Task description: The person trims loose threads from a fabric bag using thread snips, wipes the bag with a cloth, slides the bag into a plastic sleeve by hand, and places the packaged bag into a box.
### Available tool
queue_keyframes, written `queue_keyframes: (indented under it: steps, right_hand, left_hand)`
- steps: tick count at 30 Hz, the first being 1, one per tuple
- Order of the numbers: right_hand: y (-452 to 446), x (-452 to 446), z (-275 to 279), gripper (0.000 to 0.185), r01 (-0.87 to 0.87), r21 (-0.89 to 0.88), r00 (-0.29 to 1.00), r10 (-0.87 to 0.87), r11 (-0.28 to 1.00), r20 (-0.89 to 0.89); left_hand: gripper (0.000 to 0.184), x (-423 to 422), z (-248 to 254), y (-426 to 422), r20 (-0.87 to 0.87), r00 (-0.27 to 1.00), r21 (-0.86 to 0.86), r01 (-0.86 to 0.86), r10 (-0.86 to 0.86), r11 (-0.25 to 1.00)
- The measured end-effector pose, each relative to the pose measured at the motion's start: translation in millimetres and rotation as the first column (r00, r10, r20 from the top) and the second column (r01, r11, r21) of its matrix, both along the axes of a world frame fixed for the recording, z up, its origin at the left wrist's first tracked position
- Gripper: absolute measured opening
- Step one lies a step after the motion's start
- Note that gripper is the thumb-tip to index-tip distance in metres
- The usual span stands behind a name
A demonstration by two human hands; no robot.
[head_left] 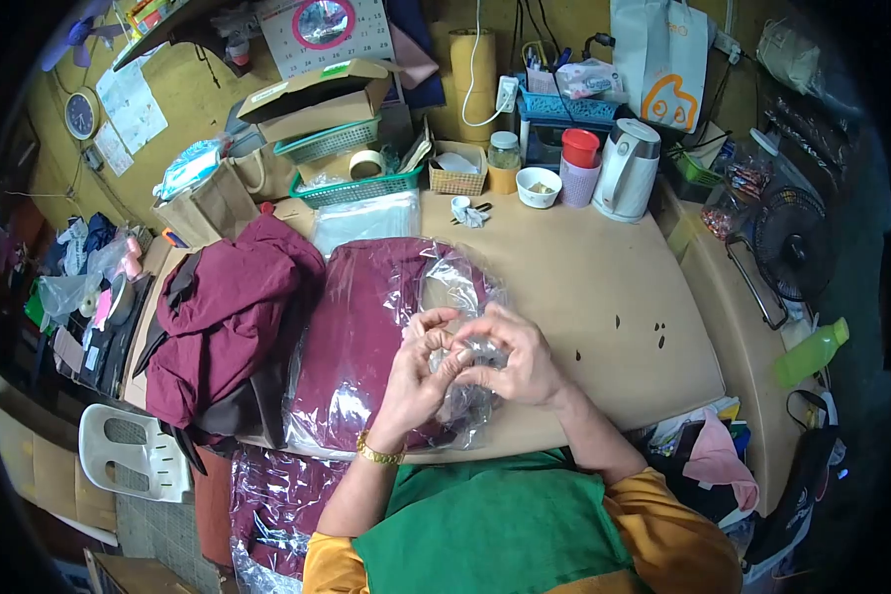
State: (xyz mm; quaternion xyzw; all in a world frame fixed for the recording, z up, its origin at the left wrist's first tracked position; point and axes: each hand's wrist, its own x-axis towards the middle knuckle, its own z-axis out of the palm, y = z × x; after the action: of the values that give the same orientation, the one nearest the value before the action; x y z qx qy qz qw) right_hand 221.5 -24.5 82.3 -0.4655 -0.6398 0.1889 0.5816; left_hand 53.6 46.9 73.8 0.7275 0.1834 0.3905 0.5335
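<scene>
A folded maroon garment in clear plastic (351, 327) lies on the brown table, its right end bunched under my hands. My left hand (424, 376), with a gold bracelet at the wrist, is closed, fingertips pinched on the clear plastic. Close beside it my right hand (513, 356) is also closed, thumb and fingers curled around the same crumpled plastic. The fingertips of both hands nearly meet. To the left, a loose maroon garment (233, 317) with dark parts lies in a heap.
Clear bags (368, 220) lie behind the wrapped garment. Along the back stand a green basket (356, 188), a white bowl (538, 188) and a kettle (628, 170). A black fan (794, 243) and a green bottle (812, 353) are at the right. More wrapped maroon cloth (277, 515) is below the table edge.
</scene>
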Motion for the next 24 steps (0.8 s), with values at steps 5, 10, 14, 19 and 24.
queue_keyframes:
  steps: [5,10,14,19,24]
  right_hand:
    - [6,1,-22,0.029,0.11,0.156,0.94,-0.154,0.982,0.305]
    - [11,-10,-26,0.015,0.081,0.061,0.975,-0.092,0.995,0.204]
    - [17,-12,-30,0.025,-0.018,-0.039,0.896,-0.002,0.999,-0.445]
    - [19,-6,-40,0.026,0.011,-0.061,0.93,-0.033,0.998,-0.365]
    - [11,-11,-28,0.024,0.143,-0.055,0.987,-0.147,0.988,-0.071]
  left_hand:
    - [0.014,-7,16,-12,-0.2,0.968,0.148,-0.123,0.151,0.981]
    - [0.067,18,-14,-23,0.043,0.994,0.176,-0.106,0.1,0.979]
    - [0.085,21,-26,-20,-0.152,0.976,0.293,-0.104,0.153,0.95]
    - [0.068,24,-45,-8,-0.262,0.936,0.449,-0.096,0.233,0.889]
    - [0.031,17,-56,8,-0.315,0.873,0.596,-0.124,0.373,0.793]
